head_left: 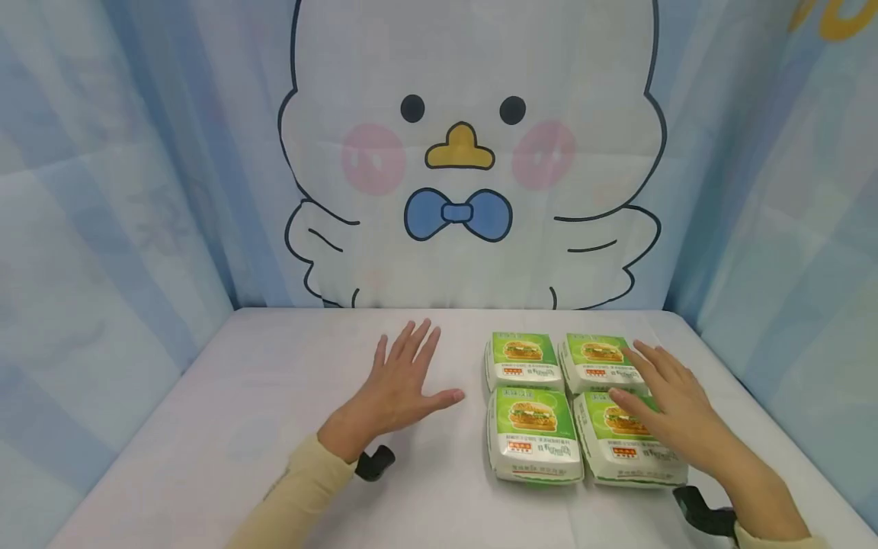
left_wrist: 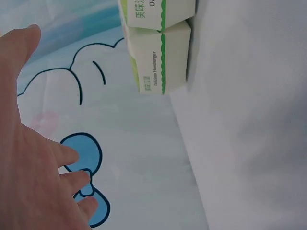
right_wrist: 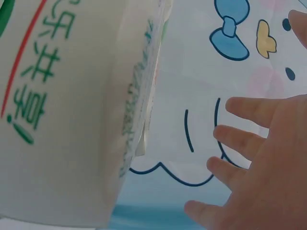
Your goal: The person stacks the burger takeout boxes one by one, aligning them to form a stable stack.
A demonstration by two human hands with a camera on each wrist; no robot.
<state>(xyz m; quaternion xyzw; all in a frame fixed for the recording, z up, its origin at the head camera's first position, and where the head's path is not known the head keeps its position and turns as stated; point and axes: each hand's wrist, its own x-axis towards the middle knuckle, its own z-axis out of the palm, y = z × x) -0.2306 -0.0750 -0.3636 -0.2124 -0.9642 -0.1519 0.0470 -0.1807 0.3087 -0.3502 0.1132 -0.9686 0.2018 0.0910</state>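
Observation:
Hamburger boxes, green and white with a burger picture on each lid, stand on the table in two rows of two. They are a front left box (head_left: 538,442), a front right box (head_left: 627,465), a back left box (head_left: 523,358) and a back right box (head_left: 597,354). My left hand (head_left: 394,393) is held over the table to the left of the boxes, fingers spread and holding nothing. Over the right-hand boxes is my right hand (head_left: 679,412), thumb and fingers apart, overlapping their lids in the head view. In the right wrist view its fingers (right_wrist: 240,136) are extended beside a box wall.
A white-covered table (head_left: 206,427) carries the boxes, which stand right of its middle. Behind it hangs a pale curtain (head_left: 459,274) with a cartoon chick, and blue cloth (head_left: 775,267) closes off the sides. Dark wrist mounts (head_left: 374,463) are on both wrists.

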